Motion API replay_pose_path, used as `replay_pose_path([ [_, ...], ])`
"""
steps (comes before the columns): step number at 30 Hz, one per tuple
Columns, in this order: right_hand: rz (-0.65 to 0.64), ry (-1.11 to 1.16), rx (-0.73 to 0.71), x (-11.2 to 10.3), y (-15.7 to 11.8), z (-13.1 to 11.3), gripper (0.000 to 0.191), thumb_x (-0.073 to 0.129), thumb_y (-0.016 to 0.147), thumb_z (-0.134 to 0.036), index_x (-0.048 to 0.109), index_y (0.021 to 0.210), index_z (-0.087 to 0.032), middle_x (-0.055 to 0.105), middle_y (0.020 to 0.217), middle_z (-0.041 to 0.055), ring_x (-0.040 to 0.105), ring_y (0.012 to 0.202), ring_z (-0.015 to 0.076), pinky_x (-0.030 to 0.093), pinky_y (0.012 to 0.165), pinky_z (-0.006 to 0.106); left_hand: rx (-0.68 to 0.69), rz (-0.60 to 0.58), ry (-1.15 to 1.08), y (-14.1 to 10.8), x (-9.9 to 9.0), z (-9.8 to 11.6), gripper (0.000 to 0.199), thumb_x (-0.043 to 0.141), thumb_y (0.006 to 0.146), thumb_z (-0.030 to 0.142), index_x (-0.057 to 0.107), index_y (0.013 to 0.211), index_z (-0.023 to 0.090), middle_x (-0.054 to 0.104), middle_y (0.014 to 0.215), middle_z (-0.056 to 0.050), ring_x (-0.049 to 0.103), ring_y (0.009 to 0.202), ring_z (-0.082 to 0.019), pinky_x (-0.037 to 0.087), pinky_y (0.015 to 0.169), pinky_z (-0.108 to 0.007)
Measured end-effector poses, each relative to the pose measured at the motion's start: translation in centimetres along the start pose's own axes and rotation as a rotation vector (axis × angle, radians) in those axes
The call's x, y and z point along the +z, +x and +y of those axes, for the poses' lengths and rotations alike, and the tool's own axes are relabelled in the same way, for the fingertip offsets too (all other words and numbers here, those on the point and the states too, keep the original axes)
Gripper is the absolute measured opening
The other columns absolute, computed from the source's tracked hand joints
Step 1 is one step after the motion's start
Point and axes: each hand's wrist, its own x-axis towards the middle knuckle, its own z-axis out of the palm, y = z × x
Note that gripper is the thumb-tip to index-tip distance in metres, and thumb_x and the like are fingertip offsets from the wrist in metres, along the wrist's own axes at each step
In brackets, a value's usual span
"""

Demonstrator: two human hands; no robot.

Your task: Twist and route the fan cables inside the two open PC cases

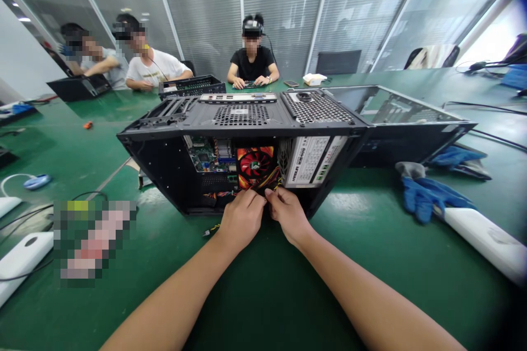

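Observation:
A black computer case lies in front of me on the green table, its open side facing me. Inside are a red fan, a green motherboard and a power supply with a white label. My left hand is closed at the case's lower edge, just below the fan. Close beside it, my right hand is closed in a pinch near the yellow and black cables. What the fingertips hold is too small to make out. A cable end hangs out left of my left hand.
A side panel or second case stands right of the case. Blue gloves and a white power strip lie at right; another white strip is at left. Three people sit across the table with computer parts.

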Motion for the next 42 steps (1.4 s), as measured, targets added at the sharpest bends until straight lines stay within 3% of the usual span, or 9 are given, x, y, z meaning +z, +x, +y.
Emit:
replay_pose_path([
  [7, 0.006, 0.003, 0.011, -0.01, 0.03, 0.00, 0.043, 0.068, 0.073, -0.052, 0.041, 0.059, -0.021, 0.033, 0.045, -0.0087, 0.026, 0.040, 0.0065, 0.017, 0.039, 0.023, -0.024, 0.000, 0.001, 0.07, 0.05, 0.00, 0.024, 0.043, 0.096, 0.022, 0.058, 0.077, 0.018, 0.057, 0.078, -0.005, 0.055, 0.076, -0.017, 0.044, 0.059, -0.027],
  [14, 0.002, 0.007, 0.008, 0.01, -0.03, 0.02, 0.042, 0.068, 0.074, -0.050, 0.041, 0.059, -0.021, 0.034, 0.045, -0.0089, 0.026, 0.040, 0.0064, 0.017, 0.040, 0.023, -0.108, -0.040, -0.142, 0.41, -0.16, 0.10, 0.017, 0.046, 0.094, 0.019, 0.057, 0.081, 0.017, 0.057, 0.081, -0.004, 0.055, 0.075, -0.016, 0.047, 0.067, -0.027],
  [30, 0.020, -0.095, -0.036, -0.10, 0.07, 0.20, 0.044, 0.064, 0.077, -0.050, 0.035, 0.058, -0.023, 0.030, 0.044, -0.0092, 0.025, 0.041, 0.0072, 0.019, 0.039, 0.023, 0.055, 0.048, -0.004, 0.13, -0.11, -0.02, 0.023, 0.044, 0.094, 0.023, 0.061, 0.081, 0.016, 0.059, 0.079, -0.005, 0.058, 0.074, -0.017, 0.051, 0.062, -0.028],
  [42, 0.014, -0.029, -0.006, -0.15, 0.16, 0.39, 0.044, 0.067, 0.075, -0.051, 0.040, 0.060, -0.021, 0.033, 0.044, -0.0093, 0.026, 0.040, 0.0060, 0.018, 0.039, 0.023, -0.014, -0.013, 0.014, 0.30, 0.03, -0.06, 0.021, 0.045, 0.095, 0.022, 0.059, 0.080, 0.017, 0.062, 0.076, -0.003, 0.060, 0.069, -0.017, 0.047, 0.056, -0.028],
])
